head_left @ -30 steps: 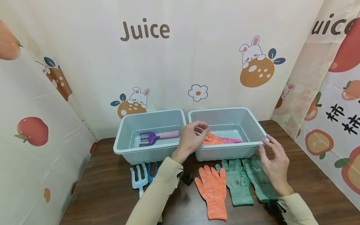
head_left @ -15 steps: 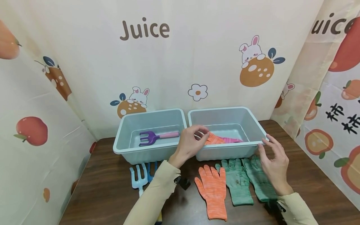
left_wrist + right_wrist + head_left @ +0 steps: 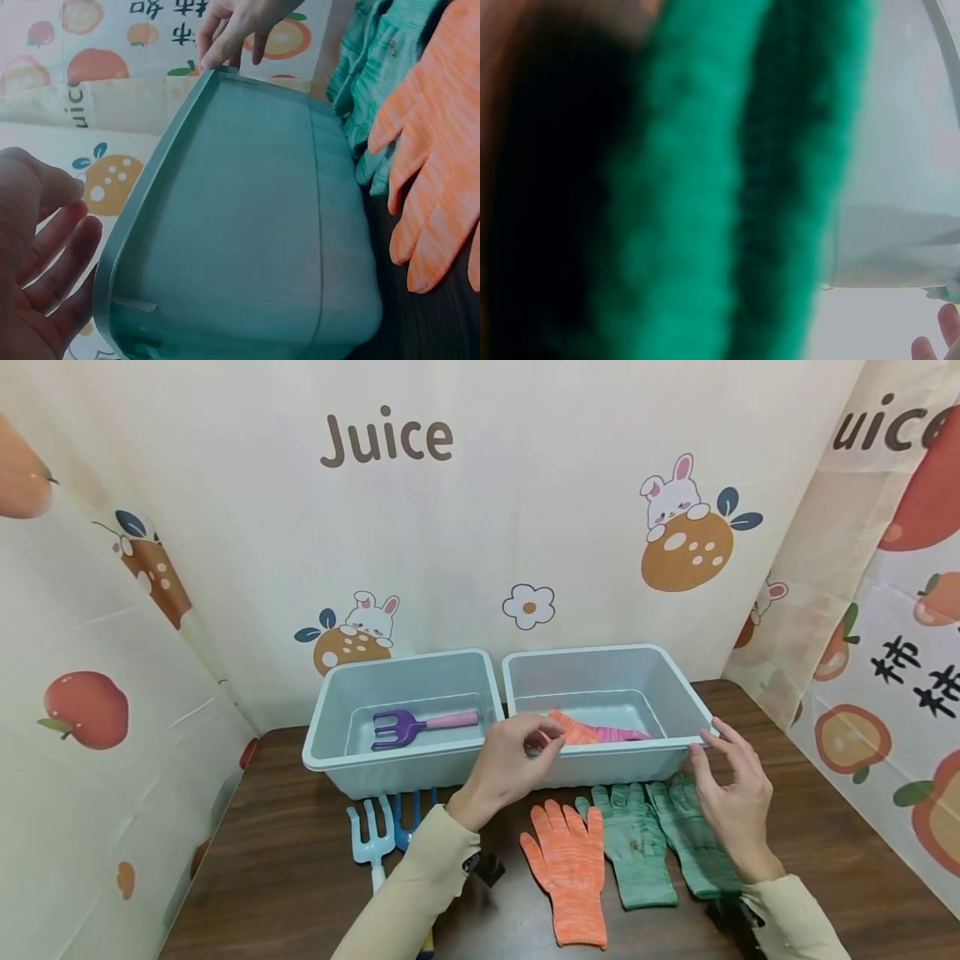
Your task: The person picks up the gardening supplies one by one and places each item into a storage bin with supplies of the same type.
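Observation:
My left hand (image 3: pixel 516 766) hovers at the near left edge of the right-hand pale blue plastic bin (image 3: pixel 585 671), its fingers loosely curved with nothing between them. In that bin lie an orange glove (image 3: pixel 579 729) and a magenta glove (image 3: pixel 618 734), both partly hidden by the front wall. At the bin's near right corner, my right hand (image 3: pixel 737 793) holds the rim between thumb and fingers. The left wrist view shows the bin's outer side between my two hands. Just in front of the bin lie another orange glove (image 3: pixel 572 877) and two green gloves (image 3: pixel 633 847).
A second pale blue bin (image 3: pixel 397 774) on the left holds a purple hand fork (image 3: pixel 405 728) with a pink handle. Before it lie a light blue fork (image 3: pixel 372 837) and a darker blue fork (image 3: pixel 406 835), partly behind my left sleeve. Printed curtains stand behind.
My left hand has drawn down and toward me, from over the right-hand bin to its front edge, uncovering more of the orange glove inside. My right hand stays at the corner.

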Available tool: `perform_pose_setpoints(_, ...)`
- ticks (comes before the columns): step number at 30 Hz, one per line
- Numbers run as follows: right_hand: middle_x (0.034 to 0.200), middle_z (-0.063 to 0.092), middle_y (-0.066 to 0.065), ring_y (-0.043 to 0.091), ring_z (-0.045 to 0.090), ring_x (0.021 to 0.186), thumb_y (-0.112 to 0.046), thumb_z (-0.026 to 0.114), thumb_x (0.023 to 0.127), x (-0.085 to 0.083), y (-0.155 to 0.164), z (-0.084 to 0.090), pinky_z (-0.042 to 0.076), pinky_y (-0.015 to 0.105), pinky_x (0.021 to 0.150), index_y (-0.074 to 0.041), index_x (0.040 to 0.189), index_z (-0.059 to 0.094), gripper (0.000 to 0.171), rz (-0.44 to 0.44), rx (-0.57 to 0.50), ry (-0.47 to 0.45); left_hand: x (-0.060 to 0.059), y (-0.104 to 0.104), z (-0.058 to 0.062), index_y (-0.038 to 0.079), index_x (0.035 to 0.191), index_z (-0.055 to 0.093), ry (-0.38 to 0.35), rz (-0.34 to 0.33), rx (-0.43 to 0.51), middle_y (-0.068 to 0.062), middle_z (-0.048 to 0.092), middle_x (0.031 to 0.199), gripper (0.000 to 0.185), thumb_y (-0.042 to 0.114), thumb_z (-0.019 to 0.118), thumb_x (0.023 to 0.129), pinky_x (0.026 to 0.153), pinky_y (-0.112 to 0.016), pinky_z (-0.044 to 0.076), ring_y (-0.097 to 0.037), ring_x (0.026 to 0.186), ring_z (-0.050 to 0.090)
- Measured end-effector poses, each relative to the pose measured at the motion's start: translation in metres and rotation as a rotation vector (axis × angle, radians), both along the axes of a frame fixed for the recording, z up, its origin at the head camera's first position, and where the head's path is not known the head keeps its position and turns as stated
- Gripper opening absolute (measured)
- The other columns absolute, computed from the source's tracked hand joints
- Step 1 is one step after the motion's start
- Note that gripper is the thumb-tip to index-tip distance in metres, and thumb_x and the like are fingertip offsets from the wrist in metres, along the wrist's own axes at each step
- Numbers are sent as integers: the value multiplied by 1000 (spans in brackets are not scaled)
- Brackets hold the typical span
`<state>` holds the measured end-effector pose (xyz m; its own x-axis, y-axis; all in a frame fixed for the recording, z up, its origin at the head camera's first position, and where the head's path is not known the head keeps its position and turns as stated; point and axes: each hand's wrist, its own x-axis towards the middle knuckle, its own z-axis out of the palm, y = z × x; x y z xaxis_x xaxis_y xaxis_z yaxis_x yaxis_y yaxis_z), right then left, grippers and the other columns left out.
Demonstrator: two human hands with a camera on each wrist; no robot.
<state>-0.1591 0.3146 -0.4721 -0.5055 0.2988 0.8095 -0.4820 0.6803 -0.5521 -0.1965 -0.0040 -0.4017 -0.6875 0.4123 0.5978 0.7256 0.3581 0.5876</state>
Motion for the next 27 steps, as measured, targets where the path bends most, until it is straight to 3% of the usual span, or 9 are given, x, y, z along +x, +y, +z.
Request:
perform_pose_setpoints(5,134,69,30,-5,58,132,20,76,82,2,-5,6,39,10,112,11,116,75,36,0,0,2,5,0,-1,11,107,80,95,-18,3,-3,79,99,9,10,75,99,80,-20,59,-12,83,73)
perform_pose_setpoints(9,134,69,31,-5,58,132,20,76,82,3,-7,8,39,10,112,12,116,75,35,1,0,4,10,1,-1,9,105,79,117,-68,0,-3,78,98,8,9,75,98,78,-18,59,-12,81,72)
perform_pose_setpoints(15,132,69,32,-5,58,132,21,76,82,5,-8,7,39,9,111,12,116,75,35,1,-4,13,19,2,-5,9,107,78,139,-139,-83,-2,78,99,8,9,74,100,76,-14,56,-11,79,71)
perform_pose_setpoints(27,129,69,35,-7,58,130,23,75,81,7,-13,13,39,9,111,13,114,75,34,4,1,35,26,2,-15,12,111,78,76,-138,-128,-1,78,103,11,11,71,102,77,-17,57,-11,82,71)
